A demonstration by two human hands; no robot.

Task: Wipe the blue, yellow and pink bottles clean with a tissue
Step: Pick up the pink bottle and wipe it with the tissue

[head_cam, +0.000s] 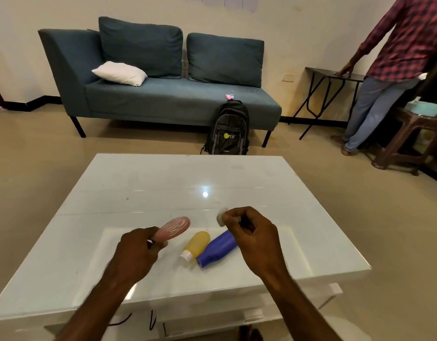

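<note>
pink bottle (pixel 174 228) with white squiggly markings sits in the left hand (pixel 138 249), gripped at its cap end and lifted off the counter (pixel 138 188), its rounded base pointing away and to the right. right hand (pixel 251 232) is raised just beside it, fingers pinched closed around a small crumpled white tissue (pixel 221 217) that pokes out at the fingertips — tissue and pink bottle are near each other but not touching.

below the hands, two more bottles lie on their sides on the glossy white counter, side by side and touching or nearly so. yellow bottle (pixel 197 243) has a white cap pointing toward the viewer. blue bottle (pixel 218 247) lies just to its right, its neck also pointing toward the viewer, its far end partly hidden behind the right hand.

beyond the counter, across a beige tiled floor, stands a dark teal sofa (pixel 163 94) with a white pillow (pixel 119 73) on its seat, and a black backpack (pixel 227 129) leaning against its front. at far right a person in a red checked shirt (pixel 406 38) and jeans stands turned away, one hand resting on a small black folding table (pixel 328 75), next to a brown stool (pixel 409 141).
</note>
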